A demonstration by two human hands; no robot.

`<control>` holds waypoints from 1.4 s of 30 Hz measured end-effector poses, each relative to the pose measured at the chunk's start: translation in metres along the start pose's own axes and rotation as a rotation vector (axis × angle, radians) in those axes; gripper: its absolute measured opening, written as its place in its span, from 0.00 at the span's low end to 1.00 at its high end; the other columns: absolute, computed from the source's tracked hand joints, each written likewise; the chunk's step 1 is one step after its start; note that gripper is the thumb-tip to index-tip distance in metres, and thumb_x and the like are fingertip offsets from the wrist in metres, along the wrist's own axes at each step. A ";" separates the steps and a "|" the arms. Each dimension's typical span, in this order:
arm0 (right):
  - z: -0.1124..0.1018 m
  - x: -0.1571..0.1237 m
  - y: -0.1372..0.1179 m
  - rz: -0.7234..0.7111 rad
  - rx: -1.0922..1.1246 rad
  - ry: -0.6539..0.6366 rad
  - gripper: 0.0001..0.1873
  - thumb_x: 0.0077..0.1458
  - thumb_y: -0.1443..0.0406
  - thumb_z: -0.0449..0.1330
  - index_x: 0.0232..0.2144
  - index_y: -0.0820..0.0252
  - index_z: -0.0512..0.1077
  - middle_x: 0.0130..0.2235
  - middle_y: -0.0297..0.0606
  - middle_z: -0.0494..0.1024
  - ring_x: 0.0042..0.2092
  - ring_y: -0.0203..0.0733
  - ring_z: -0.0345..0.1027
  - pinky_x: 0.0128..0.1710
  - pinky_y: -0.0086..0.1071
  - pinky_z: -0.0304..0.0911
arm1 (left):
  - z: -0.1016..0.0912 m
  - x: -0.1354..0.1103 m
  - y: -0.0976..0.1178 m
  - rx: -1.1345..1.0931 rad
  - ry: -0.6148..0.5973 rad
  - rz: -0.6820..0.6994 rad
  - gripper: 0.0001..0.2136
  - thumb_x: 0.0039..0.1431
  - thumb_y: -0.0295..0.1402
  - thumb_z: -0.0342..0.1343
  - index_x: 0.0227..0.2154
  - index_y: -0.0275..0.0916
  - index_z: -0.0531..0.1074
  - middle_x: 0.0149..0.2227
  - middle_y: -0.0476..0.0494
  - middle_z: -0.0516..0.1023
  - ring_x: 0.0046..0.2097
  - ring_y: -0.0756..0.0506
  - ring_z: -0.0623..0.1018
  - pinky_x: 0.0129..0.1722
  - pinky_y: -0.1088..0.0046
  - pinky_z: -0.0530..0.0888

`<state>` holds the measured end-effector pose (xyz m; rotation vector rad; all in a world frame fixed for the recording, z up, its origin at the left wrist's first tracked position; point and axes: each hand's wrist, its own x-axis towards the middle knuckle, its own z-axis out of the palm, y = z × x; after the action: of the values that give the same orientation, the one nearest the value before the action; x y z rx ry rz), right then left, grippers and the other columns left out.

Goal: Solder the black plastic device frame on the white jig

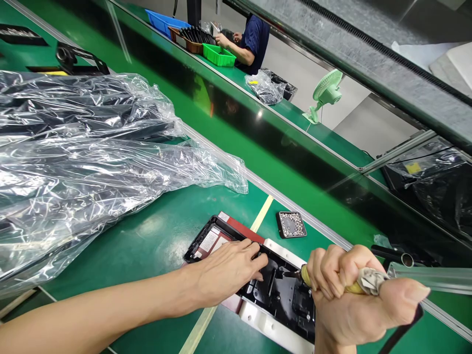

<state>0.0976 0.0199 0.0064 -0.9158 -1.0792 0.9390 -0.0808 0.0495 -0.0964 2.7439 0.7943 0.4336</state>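
Observation:
A long black plastic housing lies with its inside facing up, between white fixture blocks and over a dark red board. My left hand is bent over its middle, fingers curled down onto it; the fingertips are partly hidden. My right hand is wrapped round a yellow-handled screwdriver, which has pale tape on its grip. The tool's dark shaft points left into the housing, near my left fingertips. White labels show at the housing's far left end. Beyond it sits a small tray of screws.
Clear plastic bags with dark parts cover the left of the bench. A green conveyor belt crosses behind a metal rail. Across it are a co-worker's arm, a green bin and a fan. A black tube lies right.

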 end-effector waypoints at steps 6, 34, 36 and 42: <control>0.000 0.002 0.001 0.005 -0.004 -0.019 0.40 0.51 0.29 0.50 0.18 0.58 0.56 0.13 0.26 0.56 0.14 0.31 0.48 0.13 0.26 0.51 | 0.002 -0.001 0.000 -0.010 0.006 -0.001 0.09 0.67 0.33 0.61 0.40 0.41 0.63 0.37 0.48 0.70 0.37 0.43 0.74 0.28 0.66 0.63; 0.007 0.002 0.001 -0.038 0.032 0.074 0.34 0.58 0.38 0.52 0.17 0.57 0.59 0.12 0.26 0.55 0.14 0.31 0.45 0.13 0.26 0.49 | 0.002 -0.002 -0.001 -0.025 -0.007 0.014 0.08 0.68 0.32 0.59 0.40 0.41 0.63 0.37 0.47 0.69 0.36 0.43 0.71 0.29 0.65 0.61; 0.007 0.002 0.000 -0.035 0.022 0.075 0.34 0.58 0.37 0.51 0.17 0.57 0.59 0.12 0.26 0.55 0.14 0.31 0.45 0.13 0.26 0.49 | 0.002 -0.002 -0.001 -0.022 -0.002 0.017 0.08 0.68 0.31 0.60 0.40 0.41 0.63 0.36 0.47 0.69 0.36 0.43 0.71 0.29 0.66 0.60; 0.007 0.002 0.001 -0.032 0.012 0.071 0.34 0.59 0.37 0.50 0.17 0.57 0.58 0.12 0.26 0.54 0.14 0.31 0.46 0.13 0.26 0.49 | 0.002 -0.002 -0.001 -0.014 0.008 0.015 0.09 0.68 0.32 0.60 0.40 0.40 0.64 0.36 0.47 0.69 0.35 0.43 0.71 0.28 0.66 0.58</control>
<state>0.0913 0.0225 0.0078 -0.9130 -1.0240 0.8797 -0.0822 0.0491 -0.0990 2.7389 0.7696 0.4518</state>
